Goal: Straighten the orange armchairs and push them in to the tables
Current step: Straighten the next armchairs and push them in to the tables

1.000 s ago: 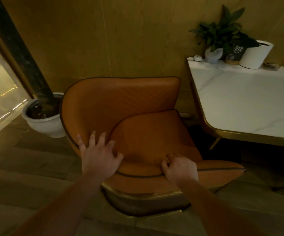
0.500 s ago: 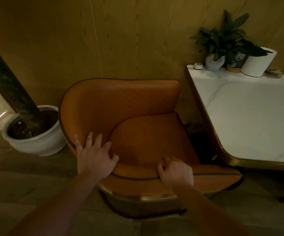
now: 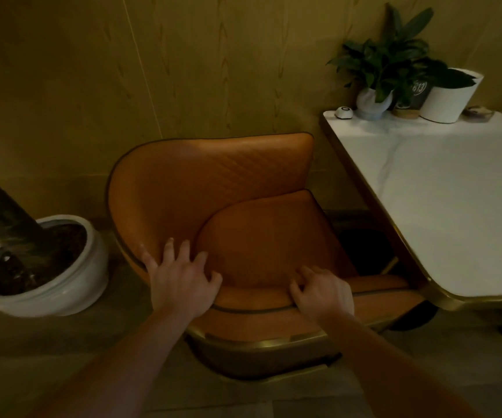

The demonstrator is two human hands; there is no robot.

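Both hands are on the orange armchair (image 3: 213,188), which stands with its back to the wood-panelled wall, just beside the left edge of the white marble table (image 3: 454,206); the chair's front right corner is partly hidden by the table's near corner. The left hand (image 3: 183,282) presses on the inner side of the chair's curved wall with fingers spread, its grip apart. The right hand (image 3: 323,294) has its grip clamped on the front edge of the seat cushion, fingers curled over the seam. A white planter (image 3: 62,294) sits on the floor near the chair's other side, and a leafy plant (image 3: 385,61) stands at the table's far edge.
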